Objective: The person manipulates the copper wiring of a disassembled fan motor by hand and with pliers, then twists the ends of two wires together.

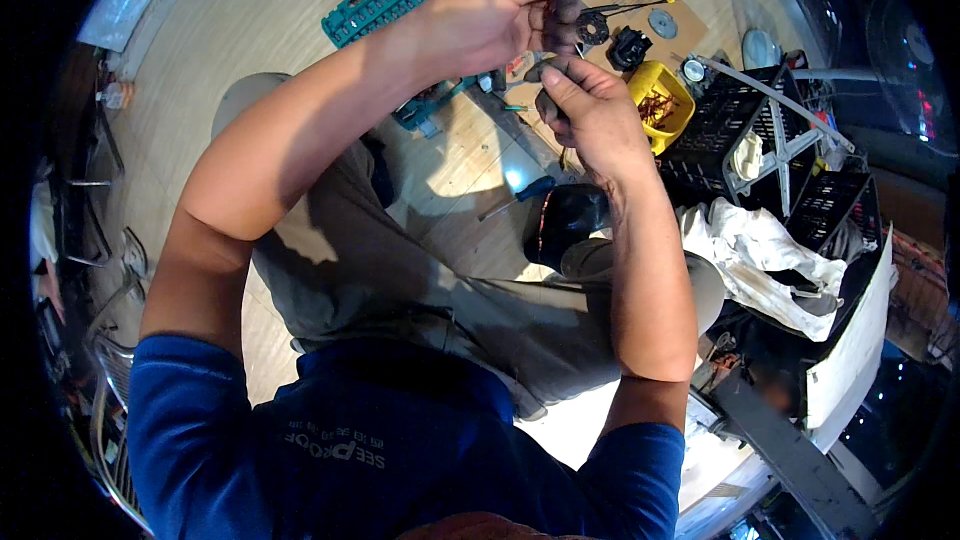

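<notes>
Yellow plastic forms the tray of small reddish pieces, just beside the right hand. That hand's grip is curled in, the left hand's half bent near a black disc on cardboard; I can't tell whether either holds anything. The tray looks light and stiff, best held by its rim.
</notes>
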{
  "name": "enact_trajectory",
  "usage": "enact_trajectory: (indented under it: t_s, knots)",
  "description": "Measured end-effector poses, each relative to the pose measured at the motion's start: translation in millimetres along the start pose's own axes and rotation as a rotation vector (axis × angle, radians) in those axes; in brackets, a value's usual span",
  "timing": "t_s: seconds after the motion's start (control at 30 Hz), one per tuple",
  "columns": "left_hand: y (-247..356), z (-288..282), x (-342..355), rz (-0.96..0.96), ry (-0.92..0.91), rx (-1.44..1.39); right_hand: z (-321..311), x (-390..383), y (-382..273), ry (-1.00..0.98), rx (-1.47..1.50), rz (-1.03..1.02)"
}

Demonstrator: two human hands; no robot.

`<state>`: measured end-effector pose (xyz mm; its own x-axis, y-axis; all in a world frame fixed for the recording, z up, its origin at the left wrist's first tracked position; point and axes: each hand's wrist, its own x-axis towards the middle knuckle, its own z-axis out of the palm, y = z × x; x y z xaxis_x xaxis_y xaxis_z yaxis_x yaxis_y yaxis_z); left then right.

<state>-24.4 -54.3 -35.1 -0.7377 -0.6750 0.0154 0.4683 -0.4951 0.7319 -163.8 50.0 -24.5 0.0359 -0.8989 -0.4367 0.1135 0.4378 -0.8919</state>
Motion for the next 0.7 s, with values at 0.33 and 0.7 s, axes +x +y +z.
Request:
enact_trajectory:
  t_s: [0.33,0.7]
  knots:
    - [13,23,-14,-0.408,-0.124,0.869,-43,-3,-25,0.024,-0.249,0.085]
    - [-12,10,0,-0.213,0.221,0.316,-13,-1,-3,0.036,0.139,-0.034]
